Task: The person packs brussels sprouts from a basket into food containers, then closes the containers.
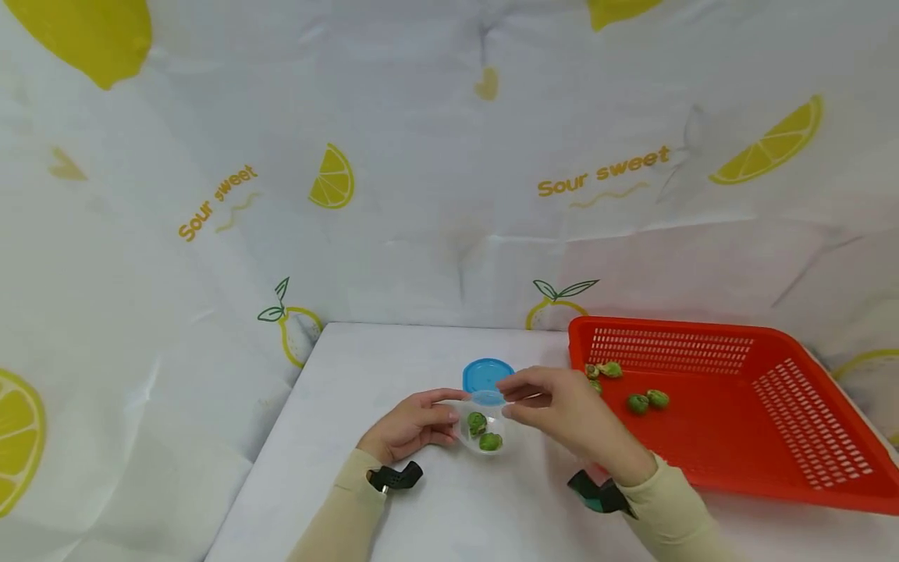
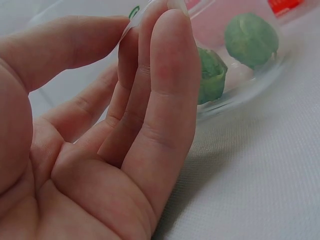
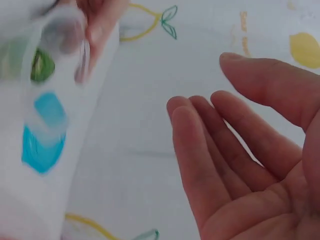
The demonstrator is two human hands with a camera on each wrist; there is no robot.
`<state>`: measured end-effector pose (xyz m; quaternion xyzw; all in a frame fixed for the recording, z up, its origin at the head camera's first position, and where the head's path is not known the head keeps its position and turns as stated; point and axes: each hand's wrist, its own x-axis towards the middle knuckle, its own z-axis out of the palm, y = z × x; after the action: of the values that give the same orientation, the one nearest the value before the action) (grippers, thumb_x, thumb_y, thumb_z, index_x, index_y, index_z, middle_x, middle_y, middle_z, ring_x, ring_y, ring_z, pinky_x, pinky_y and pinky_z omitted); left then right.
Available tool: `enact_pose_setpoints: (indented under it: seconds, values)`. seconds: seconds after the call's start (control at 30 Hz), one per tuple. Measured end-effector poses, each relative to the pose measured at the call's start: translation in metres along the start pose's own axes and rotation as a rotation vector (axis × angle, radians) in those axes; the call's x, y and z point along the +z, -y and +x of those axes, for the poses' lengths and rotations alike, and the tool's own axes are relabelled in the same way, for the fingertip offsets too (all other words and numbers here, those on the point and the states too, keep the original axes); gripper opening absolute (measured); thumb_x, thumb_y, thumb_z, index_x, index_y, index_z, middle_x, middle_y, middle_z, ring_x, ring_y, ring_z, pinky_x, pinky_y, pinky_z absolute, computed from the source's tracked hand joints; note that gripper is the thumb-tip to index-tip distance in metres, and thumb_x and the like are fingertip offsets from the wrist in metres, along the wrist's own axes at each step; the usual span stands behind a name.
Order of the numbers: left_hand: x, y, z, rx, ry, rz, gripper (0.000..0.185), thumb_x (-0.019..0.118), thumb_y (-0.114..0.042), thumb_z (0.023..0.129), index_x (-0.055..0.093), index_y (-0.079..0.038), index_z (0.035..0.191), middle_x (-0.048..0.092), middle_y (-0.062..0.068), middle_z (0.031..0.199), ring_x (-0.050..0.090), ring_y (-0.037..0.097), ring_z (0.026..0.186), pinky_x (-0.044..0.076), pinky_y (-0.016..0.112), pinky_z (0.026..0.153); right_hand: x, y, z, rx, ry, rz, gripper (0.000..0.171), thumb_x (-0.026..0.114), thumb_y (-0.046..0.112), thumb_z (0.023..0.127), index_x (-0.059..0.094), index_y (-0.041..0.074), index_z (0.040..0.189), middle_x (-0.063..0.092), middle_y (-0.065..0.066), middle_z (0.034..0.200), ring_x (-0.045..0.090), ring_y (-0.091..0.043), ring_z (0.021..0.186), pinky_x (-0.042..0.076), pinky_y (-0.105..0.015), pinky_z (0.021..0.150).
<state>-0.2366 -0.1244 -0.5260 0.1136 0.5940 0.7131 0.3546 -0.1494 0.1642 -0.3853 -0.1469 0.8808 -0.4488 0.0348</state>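
Note:
My left hand (image 1: 417,425) pinches the edge of a clear plastic container (image 1: 499,425), thumb on one side of the wall and fingers on the other. Inside lie two green Brussels sprouts (image 1: 491,442), also visible through the wall in the left wrist view, where one sprout (image 2: 251,40) shows whole and the other sprout (image 2: 212,76) is partly covered by fingers. Just right of the container and above its rim, my right hand (image 1: 562,402) is empty, its fingers apart from the thumb in the right wrist view. Behind the container a round blue lid (image 1: 485,375) lies on the table.
A large red plastic basket (image 1: 674,321) stands on the right, close beside my right forearm. Several more sprouts (image 1: 637,403) lie in its left part. The white-covered table (image 1: 379,359) ends against a lemon-print cloth (image 1: 421,273) at the back and left.

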Motion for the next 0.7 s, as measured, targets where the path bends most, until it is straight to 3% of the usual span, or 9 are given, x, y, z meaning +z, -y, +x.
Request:
enact_pose_setpoints:
  seconds: [0.23, 0.47, 0.7]
  values:
    - [-0.002, -0.002, -0.003, -0.009, 0.004, -0.013, 0.051, 0.071, -0.012, 0.104, 0.058, -0.01, 0.154, 0.071, 0.001, 0.092, 0.072, 0.012, 0.083, 0.065, 0.026, 0.082, -0.069, -0.014, 0.002, 0.057, -0.035, -0.131, 0.03, 0.083, 0.03, 0.097, 0.079, 0.02, 0.126, 0.08, 0.0, 0.118, 0.077, -0.016, 0.105, 0.065, -0.026, 0.087]
    - [-0.001, -0.003, -0.002, 0.0, 0.013, -0.021, 0.051, 0.069, -0.011, 0.105, 0.058, -0.009, 0.154, 0.072, 0.001, 0.091, 0.072, 0.011, 0.082, 0.065, 0.025, 0.082, -0.123, -0.065, 0.005, 0.15, 0.009, -0.193, 0.044, 0.08, 0.043, 0.099, 0.075, 0.019, 0.136, 0.079, -0.002, 0.128, 0.074, -0.02, 0.113, 0.061, -0.027, 0.089]
    - [0.0, -0.001, -0.002, 0.001, 0.018, -0.032, 0.052, 0.071, -0.013, 0.104, 0.057, -0.008, 0.154, 0.071, 0.001, 0.092, 0.071, 0.011, 0.082, 0.065, 0.025, 0.081, -0.156, -0.12, 0.001, 0.224, 0.062, -0.201, 0.049, 0.077, 0.043, 0.101, 0.073, 0.013, 0.14, 0.076, -0.009, 0.133, 0.071, -0.027, 0.121, 0.063, -0.05, 0.1]
